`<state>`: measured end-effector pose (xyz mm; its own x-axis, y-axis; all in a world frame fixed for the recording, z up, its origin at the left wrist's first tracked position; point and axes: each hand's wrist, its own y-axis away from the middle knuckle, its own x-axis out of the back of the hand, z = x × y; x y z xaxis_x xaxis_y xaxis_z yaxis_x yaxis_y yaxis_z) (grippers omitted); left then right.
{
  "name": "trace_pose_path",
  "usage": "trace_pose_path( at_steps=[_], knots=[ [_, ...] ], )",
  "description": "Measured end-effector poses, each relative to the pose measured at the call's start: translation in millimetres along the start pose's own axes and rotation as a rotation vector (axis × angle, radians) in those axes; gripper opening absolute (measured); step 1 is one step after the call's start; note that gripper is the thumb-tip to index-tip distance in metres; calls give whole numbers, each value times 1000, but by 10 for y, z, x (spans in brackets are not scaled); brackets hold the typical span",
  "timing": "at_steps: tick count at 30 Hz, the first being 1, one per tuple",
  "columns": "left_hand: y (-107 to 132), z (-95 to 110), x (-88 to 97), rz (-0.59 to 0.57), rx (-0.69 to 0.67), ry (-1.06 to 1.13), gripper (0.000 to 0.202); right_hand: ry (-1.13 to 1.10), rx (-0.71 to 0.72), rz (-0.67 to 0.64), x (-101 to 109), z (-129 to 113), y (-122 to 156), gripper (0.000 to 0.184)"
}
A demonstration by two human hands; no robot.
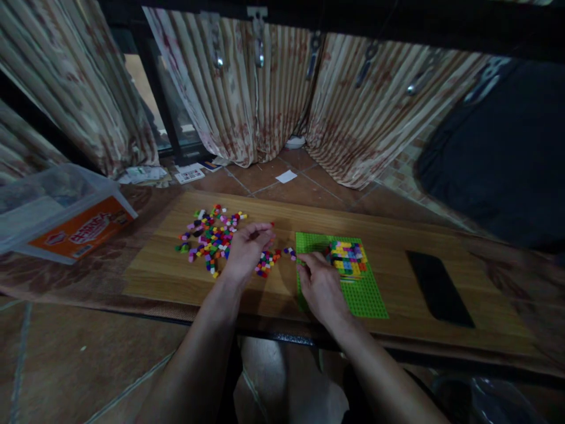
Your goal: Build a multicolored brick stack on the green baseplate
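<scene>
While my left hand (248,247) is hovering over bricks (215,238), right hand (321,285) over baseplate (367,299), grips unclear, I'm advising light pinches.

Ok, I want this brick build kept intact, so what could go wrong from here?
The right hand is close beside the build on the green board, so a bump might loosen some bricks. The few loose bricks by its fingertips could get nudged away. The left hand is by the pile, so a careless sweep might scatter pieces across the table.
</scene>
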<state>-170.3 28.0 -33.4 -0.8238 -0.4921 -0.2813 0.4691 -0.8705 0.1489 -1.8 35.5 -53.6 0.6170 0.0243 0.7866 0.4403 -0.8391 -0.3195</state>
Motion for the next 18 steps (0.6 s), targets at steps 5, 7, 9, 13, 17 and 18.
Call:
trace_pose_path(
  at_steps=[5, 7, 9, 13, 17, 18],
  knots=[
    [36, 13, -16, -12, 8, 8, 20, 160, -96, -13, -169, -5, -81, 21],
    [53, 23, -16, -15, 16, 10, 19, 218, -143, -15, -222, -8, -119, 19],
    [62, 32, -13, -18, 22, 12, 18, 249, -163, -24, -254, -9, -146, 17],
    [56, 38, -15, -20, 31, 5, 21, 195, -136, -15, -249, -21, -144, 17],
    [44, 28, -29, -24, 26, -9, 21, -95, -122, -9, -162, -74, -80, 14],
    [42, 24, -32, -28, 26, -19, 21, -184, -122, -13, -128, -92, -61, 14]
  ],
)
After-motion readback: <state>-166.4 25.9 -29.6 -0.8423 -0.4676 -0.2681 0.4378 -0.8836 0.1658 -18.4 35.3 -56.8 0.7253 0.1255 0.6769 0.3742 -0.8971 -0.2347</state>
